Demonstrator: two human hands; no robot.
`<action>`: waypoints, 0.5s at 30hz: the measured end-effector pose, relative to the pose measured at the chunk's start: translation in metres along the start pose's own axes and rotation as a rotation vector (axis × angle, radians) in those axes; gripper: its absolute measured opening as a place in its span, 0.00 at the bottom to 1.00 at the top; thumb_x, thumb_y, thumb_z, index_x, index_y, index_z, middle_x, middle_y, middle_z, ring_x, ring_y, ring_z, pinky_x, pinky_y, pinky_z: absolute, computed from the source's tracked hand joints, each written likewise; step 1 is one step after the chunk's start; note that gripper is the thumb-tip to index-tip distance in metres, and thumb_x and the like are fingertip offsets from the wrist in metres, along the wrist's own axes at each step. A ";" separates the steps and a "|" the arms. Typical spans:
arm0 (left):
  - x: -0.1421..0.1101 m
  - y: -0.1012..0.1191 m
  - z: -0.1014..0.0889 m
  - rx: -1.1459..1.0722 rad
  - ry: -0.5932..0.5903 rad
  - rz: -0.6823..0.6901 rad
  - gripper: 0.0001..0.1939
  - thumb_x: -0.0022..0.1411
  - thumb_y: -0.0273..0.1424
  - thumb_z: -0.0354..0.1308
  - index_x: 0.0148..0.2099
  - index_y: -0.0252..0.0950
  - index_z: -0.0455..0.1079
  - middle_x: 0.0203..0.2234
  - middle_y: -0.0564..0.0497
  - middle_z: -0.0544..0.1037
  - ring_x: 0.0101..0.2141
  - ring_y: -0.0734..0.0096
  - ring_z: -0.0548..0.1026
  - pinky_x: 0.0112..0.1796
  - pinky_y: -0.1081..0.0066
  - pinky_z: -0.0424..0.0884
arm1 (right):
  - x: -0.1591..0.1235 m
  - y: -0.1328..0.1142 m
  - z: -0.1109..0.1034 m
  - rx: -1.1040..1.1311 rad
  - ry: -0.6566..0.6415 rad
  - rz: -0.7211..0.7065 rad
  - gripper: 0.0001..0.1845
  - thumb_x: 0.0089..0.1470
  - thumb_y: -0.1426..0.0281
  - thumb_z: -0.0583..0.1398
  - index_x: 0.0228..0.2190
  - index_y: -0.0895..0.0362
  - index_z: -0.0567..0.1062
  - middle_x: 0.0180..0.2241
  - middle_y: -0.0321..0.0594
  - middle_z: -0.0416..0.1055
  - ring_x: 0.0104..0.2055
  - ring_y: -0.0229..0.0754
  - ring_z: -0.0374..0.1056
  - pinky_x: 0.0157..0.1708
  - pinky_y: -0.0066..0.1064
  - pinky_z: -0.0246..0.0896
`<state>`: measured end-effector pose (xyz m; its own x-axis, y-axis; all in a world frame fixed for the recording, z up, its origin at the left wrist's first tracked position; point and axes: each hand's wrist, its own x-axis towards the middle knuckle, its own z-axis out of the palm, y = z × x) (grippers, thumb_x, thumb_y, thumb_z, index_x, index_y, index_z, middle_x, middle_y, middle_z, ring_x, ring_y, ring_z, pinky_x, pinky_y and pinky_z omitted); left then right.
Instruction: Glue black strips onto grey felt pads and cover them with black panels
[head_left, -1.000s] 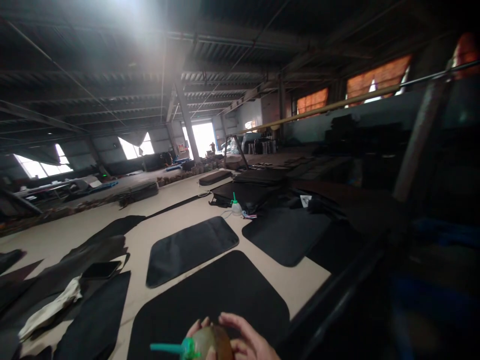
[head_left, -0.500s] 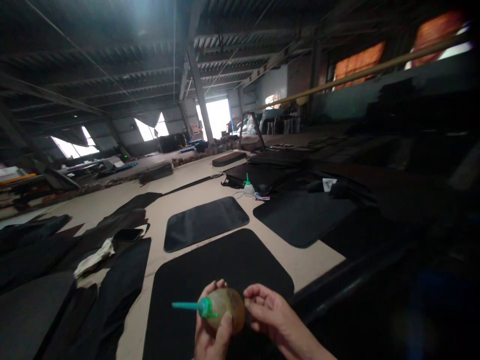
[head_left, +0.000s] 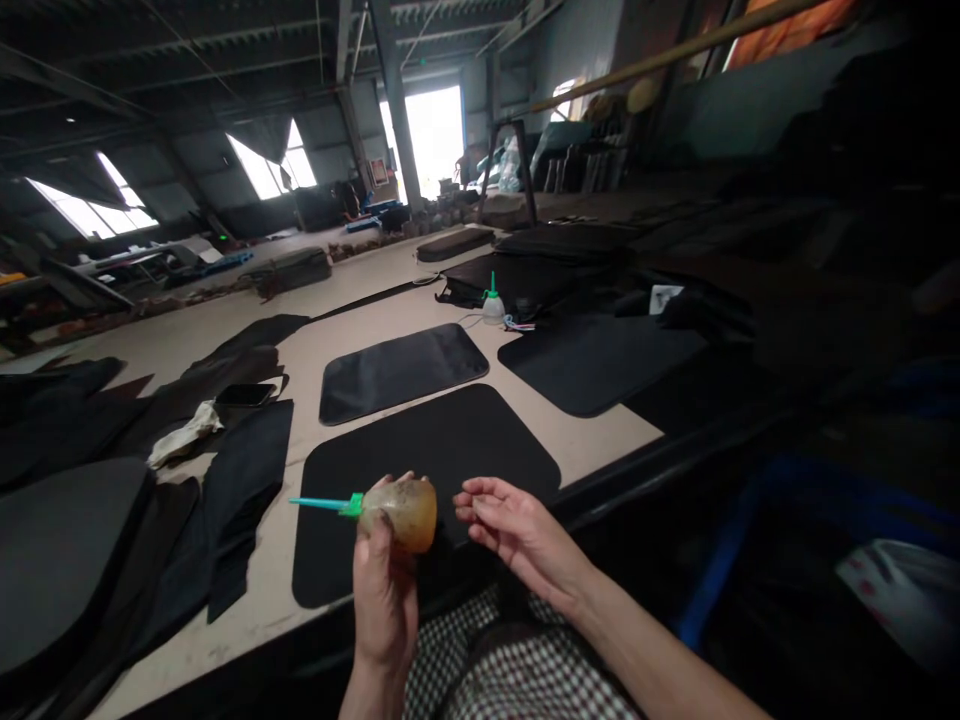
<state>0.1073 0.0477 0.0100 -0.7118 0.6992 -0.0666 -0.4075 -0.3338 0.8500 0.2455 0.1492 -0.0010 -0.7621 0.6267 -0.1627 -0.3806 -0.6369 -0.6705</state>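
Note:
My left hand (head_left: 381,600) is wrapped round a squeeze bottle (head_left: 414,515) with amber liquid inside. The bottle lies on its side in the grip, its long green nozzle pointing left. Just right of the bottle's base, my right hand (head_left: 521,530) hovers apart from it, fingers loosely curled and nothing visible in them. Below both hands and beyond them lies a large black panel (head_left: 450,430) with rounded corners, on a beige table (head_left: 607,435). A smaller, shinier black panel (head_left: 405,370) lies behind it.
A second squeeze bottle (head_left: 493,310) with a green nozzle stands upright farther back. Another black panel (head_left: 592,370) lies to the right. Leftward are dark sheets (head_left: 247,500), a phone (head_left: 246,395) and a crumpled whitish cloth (head_left: 187,435). A blue frame (head_left: 727,570) is at lower right.
The view has tilted down. My right hand has come off the bottle and drawn away to the right. The bottle, still in my left hand, shows more fully.

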 end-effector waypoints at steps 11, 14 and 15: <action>0.003 0.005 -0.010 0.068 0.027 0.033 0.30 0.64 0.45 0.59 0.64 0.42 0.61 0.59 0.41 0.71 0.54 0.57 0.74 0.55 0.60 0.69 | 0.005 0.002 0.000 -0.018 -0.025 -0.006 0.20 0.50 0.73 0.71 0.45 0.58 0.75 0.41 0.38 0.72 0.37 0.31 0.68 0.40 0.23 0.65; 0.000 0.004 -0.008 0.081 -0.028 0.021 0.30 0.65 0.45 0.58 0.65 0.42 0.59 0.60 0.41 0.69 0.56 0.56 0.72 0.55 0.60 0.69 | 0.007 0.008 -0.001 -0.074 -0.020 -0.023 0.20 0.51 0.71 0.71 0.46 0.57 0.76 0.45 0.40 0.72 0.45 0.37 0.69 0.46 0.28 0.65; -0.001 0.002 -0.006 0.088 -0.054 0.020 0.30 0.65 0.45 0.58 0.65 0.42 0.59 0.61 0.41 0.68 0.57 0.56 0.71 0.56 0.60 0.69 | 0.007 0.011 0.000 -0.070 -0.030 -0.022 0.20 0.53 0.68 0.70 0.47 0.56 0.76 0.48 0.42 0.71 0.49 0.40 0.68 0.49 0.31 0.65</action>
<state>0.1033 0.0422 0.0087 -0.6861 0.7272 -0.0230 -0.3404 -0.2929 0.8935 0.2361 0.1465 -0.0095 -0.7698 0.6257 -0.1259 -0.3606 -0.5891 -0.7231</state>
